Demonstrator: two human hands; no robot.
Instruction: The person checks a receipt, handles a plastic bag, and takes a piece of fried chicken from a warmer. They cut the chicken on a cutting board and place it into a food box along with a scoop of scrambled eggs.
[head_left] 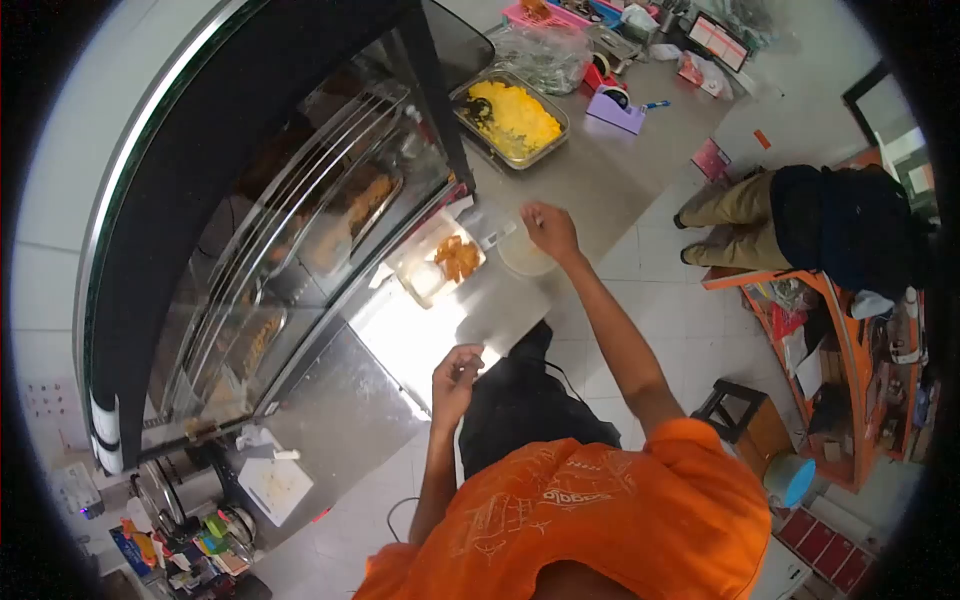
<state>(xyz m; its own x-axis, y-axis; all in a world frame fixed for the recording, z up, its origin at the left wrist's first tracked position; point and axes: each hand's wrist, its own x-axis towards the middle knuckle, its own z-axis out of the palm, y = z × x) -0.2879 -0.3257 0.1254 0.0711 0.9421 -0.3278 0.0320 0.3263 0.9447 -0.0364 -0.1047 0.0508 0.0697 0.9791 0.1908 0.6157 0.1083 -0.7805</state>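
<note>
An open takeaway box [411, 258] sits on the metal counter, with orange-brown food pieces [457, 259] on its right side and a white mound [428, 279] beside them. My right hand [551, 231] is raised to the right of the box, its fingers curled together; what is in them, if anything, is too small to make out. Below that hand lies a round, pale, translucent disc [524, 251], with a small clear piece [497, 237] at its left. My left hand [457, 382] hovers at the counter's near edge, fingers loosely bent and apart, with nothing visible in it.
A glass display case [300, 230] with trays of food borders the counter on the left. Behind the box stands a tray of yellow food [515, 118], near a purple tape dispenser [615, 110]. A white cutting board [275, 489] lies lower left. Another person [800, 222] stands right, by orange shelves [845, 340].
</note>
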